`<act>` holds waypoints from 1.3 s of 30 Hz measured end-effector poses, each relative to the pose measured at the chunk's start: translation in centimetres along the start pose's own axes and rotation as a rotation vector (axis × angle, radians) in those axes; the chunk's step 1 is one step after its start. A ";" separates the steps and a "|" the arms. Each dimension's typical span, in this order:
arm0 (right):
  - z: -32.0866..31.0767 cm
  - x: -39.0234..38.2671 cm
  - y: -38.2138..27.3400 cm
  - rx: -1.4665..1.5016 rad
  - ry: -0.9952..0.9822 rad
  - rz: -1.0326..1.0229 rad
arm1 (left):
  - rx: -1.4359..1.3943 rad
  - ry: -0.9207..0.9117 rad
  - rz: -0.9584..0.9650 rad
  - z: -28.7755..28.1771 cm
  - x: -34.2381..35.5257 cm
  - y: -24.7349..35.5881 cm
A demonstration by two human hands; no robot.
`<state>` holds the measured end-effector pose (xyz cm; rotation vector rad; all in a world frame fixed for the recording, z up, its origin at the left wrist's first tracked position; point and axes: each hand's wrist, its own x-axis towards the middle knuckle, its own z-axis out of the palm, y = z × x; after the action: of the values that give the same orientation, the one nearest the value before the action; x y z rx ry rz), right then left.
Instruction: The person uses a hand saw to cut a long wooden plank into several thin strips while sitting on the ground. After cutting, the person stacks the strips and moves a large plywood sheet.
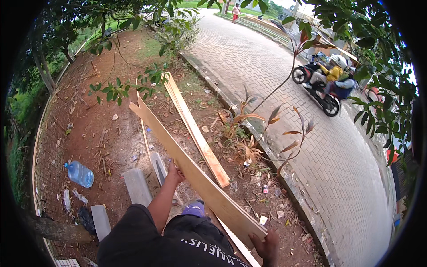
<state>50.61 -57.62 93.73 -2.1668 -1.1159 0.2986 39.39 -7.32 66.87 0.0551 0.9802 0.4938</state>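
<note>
A long, flat wooden plank [200, 178] runs diagonally in front of me, from the far left down to the lower right. Its far end has a V-shaped notch. My left hand [176, 172] grips the plank's left edge near the middle, fingers partly hidden behind the wood. At the near end, my right hand [268, 245] is closed around the corner, thumb on the upper face. Beyond the plank, several pale boards [195, 129] lie stacked on the soil. Just left of my left hand is a narrow grey piece [159, 168] with a dark slot.
Grey blocks [137, 184] and a blue plastic water jug [80, 174] lie on the left. Leafy branches [118, 90] hang ahead. A curb [255, 133] with tall plants borders the paved road [249, 49], where people ride a motorcycle [321, 91]. Another person [235, 13] stands farther off.
</note>
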 end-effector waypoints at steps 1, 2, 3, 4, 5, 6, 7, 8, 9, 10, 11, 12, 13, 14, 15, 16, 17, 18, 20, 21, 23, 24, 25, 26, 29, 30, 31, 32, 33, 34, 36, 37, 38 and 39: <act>-0.6 -0.1 -0.2 -0.022 0.051 -0.004 | 0.013 -0.166 0.054 2.8 -2.4 -1.2; -0.8 0.1 -0.4 -0.023 0.085 -0.036 | -0.006 -0.230 0.073 3.8 -3.9 -0.5; -0.8 1.1 -0.3 -0.018 0.116 -0.081 | -0.029 -0.296 0.105 5.0 -4.3 0.8; -1.2 1.8 -0.7 -0.057 0.141 -0.097 | -0.089 -0.283 0.091 5.5 -4.2 1.4; -2.0 2.2 -1.2 -0.103 0.162 -0.100 | -0.092 -0.216 0.035 6.8 -4.9 1.5; -2.6 2.4 -1.7 -0.147 0.190 -0.105 | -0.101 -0.146 -0.012 7.8 -5.9 1.9; -3.7 2.5 -1.9 -0.176 -0.015 0.174 | -0.130 -0.117 -0.018 8.2 -6.1 2.4; -3.8 2.9 -1.5 -0.189 -0.001 0.166 | -0.146 -0.125 0.003 7.8 -5.7 2.8; -3.9 3.2 -1.2 -0.202 0.015 0.160 | -0.159 -0.134 0.023 7.4 -5.3 3.0; -3.9 3.5 -1.0 -0.214 0.033 0.154 | -0.169 -0.144 0.043 7.0 -5.0 3.1; -4.7 5.0 -2.0 -0.172 0.118 -0.187 | -0.219 -0.164 0.063 8.2 -6.1 2.4; -5.1 5.8 -2.7 -0.165 0.111 -0.208 | -0.214 -0.245 0.095 8.0 -6.2 2.6; -5.3 6.4 -3.3 -0.158 0.105 -0.229 | -0.208 -0.326 0.127 7.8 -6.2 2.7; -5.4 6.8 -3.6 -0.154 0.101 -0.248 | -0.201 -0.409 0.156 7.7 -6.1 2.7; -5.3 7.0 -3.1 -0.134 0.128 -0.184 | -0.285 -0.163 0.038 7.7 -4.9 3.3; -5.2 7.2 -2.2 -0.114 0.155 -0.119 | -0.249 -0.151 0.069 7.3 -4.4 3.2; -5.1 7.7 -1.9 -0.096 0.183 -0.052 | -0.212 -0.139 0.097 7.2 -4.1 2.8; -4.9 8.0 -1.9 -0.058 0.220 -0.031 | -0.175 -0.127 0.125 7.1 -3.9 2.5; -4.4 8.5 -2.3 0.020 0.291 0.012 | -0.128 -0.229 0.146 6.8 -3.4 2.4; -4.4 8.6 -2.0 0.020 0.271 -0.033 | -0.105 -0.278 0.156 6.5 -3.3 2.4; -4.4 8.6 -1.5 0.019 0.237 -0.121 | -0.059 -0.200 0.151 7.2 -3.3 2.8; -4.3 8.4 -1.8 -0.001 0.255 -0.092 | -0.033 -0.165 0.146 7.8 -3.3 3.0; -4.1 7.9 -2.1 -0.021 0.274 -0.063 | -0.055 -0.227 0.133 7.9 -3.1 2.9; -4.0 7.5 -2.5 -0.041 0.293 -0.033 | -0.054 -0.207 0.127 8.3 -3.2 2.7; -3.6 5.2 -0.4 0.047 0.328 0.160 | -0.023 -0.181 0.123 9.6 -4.3 2.4; -3.4 4.2 0.9 0.044 0.352 0.205 | 0.001 -0.189 0.116 9.7 -4.9 1.9; -3.2 3.2 1.9 0.086 0.378 0.279 | 0.024 -0.201 0.108 9.7 -5.2 1.2; -2.9 2.4 2.8 0.129 0.412 0.353 | 0.005 -0.206 0.101 9.4 -4.9 0.8; -2.6 2.3 2.7 0.172 0.455 0.426 | -0.010 -0.220 0.092 9.1 -4.5 0.5; -2.4 2.5 2.5 0.236 0.473 0.451 | -0.023 -0.232 0.081 8.8 -4.1 0.4; -2.0 4.3 0.8 0.368 0.512 0.496 | -0.002 -0.243 0.026 8.7 -3.5 0.4; -1.8 4.7 0.1 0.374 0.548 0.478 | 0.006 -0.243 -0.001 8.8 -3.2 0.1; -1.5 5.1 -0.5 0.388 0.569 0.456 | 0.013 -0.216 -0.014 8.5 -2.4 -0.2; -1.3 5.3 -1.0 0.406 0.592 0.425 | 0.021 -0.196 -0.019 8.5 -1.6 0.0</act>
<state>53.79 -53.65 95.92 -1.9117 -0.2353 0.0461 45.56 -6.56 72.94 0.1110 0.7934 0.4518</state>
